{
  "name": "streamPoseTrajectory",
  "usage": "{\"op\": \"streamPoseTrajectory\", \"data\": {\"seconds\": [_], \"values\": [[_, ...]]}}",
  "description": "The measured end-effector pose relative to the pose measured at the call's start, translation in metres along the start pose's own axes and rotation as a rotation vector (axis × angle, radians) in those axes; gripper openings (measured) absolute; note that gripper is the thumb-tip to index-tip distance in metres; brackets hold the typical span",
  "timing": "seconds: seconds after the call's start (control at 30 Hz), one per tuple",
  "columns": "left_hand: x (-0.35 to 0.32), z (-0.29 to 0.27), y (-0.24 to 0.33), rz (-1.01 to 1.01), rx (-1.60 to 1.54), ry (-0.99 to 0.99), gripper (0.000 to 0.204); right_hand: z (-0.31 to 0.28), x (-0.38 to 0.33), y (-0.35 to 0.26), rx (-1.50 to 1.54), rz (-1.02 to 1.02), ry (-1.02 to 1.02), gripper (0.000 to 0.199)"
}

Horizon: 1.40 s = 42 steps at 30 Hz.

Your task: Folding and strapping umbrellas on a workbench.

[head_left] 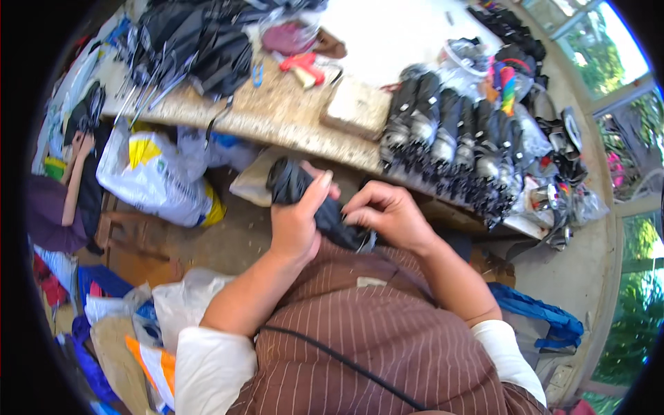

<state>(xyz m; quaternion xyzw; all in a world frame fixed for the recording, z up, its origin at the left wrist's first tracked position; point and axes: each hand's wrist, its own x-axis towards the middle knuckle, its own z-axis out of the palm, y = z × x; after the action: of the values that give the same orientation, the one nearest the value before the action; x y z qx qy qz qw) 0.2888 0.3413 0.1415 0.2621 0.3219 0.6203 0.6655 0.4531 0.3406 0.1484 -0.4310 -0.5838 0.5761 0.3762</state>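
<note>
A folded black umbrella (293, 181) slants across the front of my body, its upper end to the left and its lower end near my right hand. My left hand (301, 218) is wrapped round its middle, thumb on top. At the lower end my right hand (389, 213) is closed in a pinch at the black cloth; the small part between its fingertips is too little to make out. On the bench beyond lies a row of similar folded black umbrellas (448, 117), packed side by side.
The workbench (277, 128) runs across in front of me, with a pale block (356, 107), a red tool (303, 68) and a heap of black umbrellas (214, 55). A white bag (149, 173) hangs below its edge. Another person (66, 200) works at the far left. Plastic bags (183, 297) lie lower left.
</note>
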Motion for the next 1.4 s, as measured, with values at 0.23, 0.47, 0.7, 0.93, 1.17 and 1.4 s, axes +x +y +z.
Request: {"op": "streamPoseTrajectory", "data": {"seconds": [0.23, 0.47, 0.7, 0.93, 1.17, 1.4], "values": [[-0.015, 0.006, 0.004, 0.08, 0.008, -0.257, 0.026, -0.02, -0.005, -0.012, -0.159, -0.085, -0.195, 0.041], [-0.02, 0.006, 0.009, 0.223, 0.072, -0.578, 0.029, -0.011, -0.028, -0.028, -0.321, -0.063, -0.381, 0.036], [-0.028, 0.009, 0.007, 0.259, 0.249, -0.493, 0.029, 0.006, -0.037, -0.004, -0.484, -0.387, -0.199, 0.025], [-0.024, 0.011, 0.012, 0.224, 0.326, -0.51, 0.027, -0.002, -0.033, -0.004, -0.317, -0.228, -0.248, 0.031], [-0.018, 0.051, 0.036, 0.322, 0.068, -0.901, 0.031, -0.015, -0.013, -0.021, -0.107, -0.233, -0.65, 0.049], [-0.006, 0.053, 0.041, 0.188, -0.171, -0.773, 0.039, -0.008, -0.035, -0.062, -0.217, 0.165, -0.356, 0.05]]}}
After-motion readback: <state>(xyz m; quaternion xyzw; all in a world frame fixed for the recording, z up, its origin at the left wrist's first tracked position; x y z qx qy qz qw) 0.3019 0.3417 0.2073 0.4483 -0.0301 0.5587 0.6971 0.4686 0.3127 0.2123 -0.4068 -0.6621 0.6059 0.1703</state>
